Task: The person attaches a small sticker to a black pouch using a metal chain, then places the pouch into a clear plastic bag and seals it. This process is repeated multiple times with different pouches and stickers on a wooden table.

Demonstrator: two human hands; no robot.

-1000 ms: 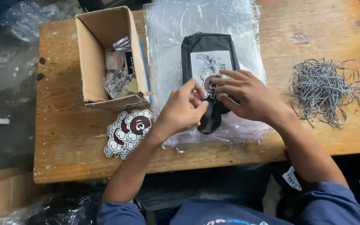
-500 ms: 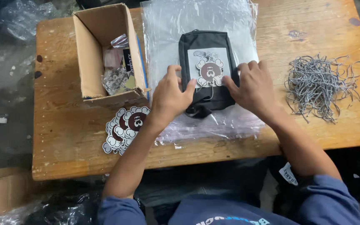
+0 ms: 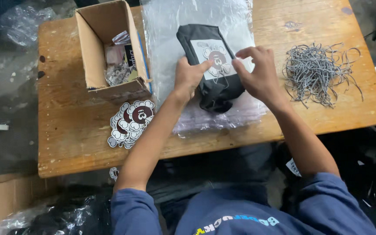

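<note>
The folded black garment point(image 3: 212, 80) lies in front of me on a stack of clear plastic bags point(image 3: 196, 26), about the middle of the wooden table point(image 3: 66, 130), with a flower-shaped tag point(image 3: 216, 58) in white and dark brown resting on its pale printed panel. My left hand point(image 3: 187, 77) rests on the garment's left side, forefinger stretched out so its tip touches the tag's edge, the other fingers loosely curled and gripping nothing. My right hand point(image 3: 257, 74) sits on the garment's right side, thumb and forefinger narrowed toward the tag's right edge; I cannot tell whether they actually pinch it. Left of the bags stands an open cardboard box point(image 3: 96, 56) with small packets inside, and just below it a fanned pile of the same flower-shaped tags point(image 3: 131, 122). Well off to my right lies a tangled heap of grey cords point(image 3: 318, 74).
</note>
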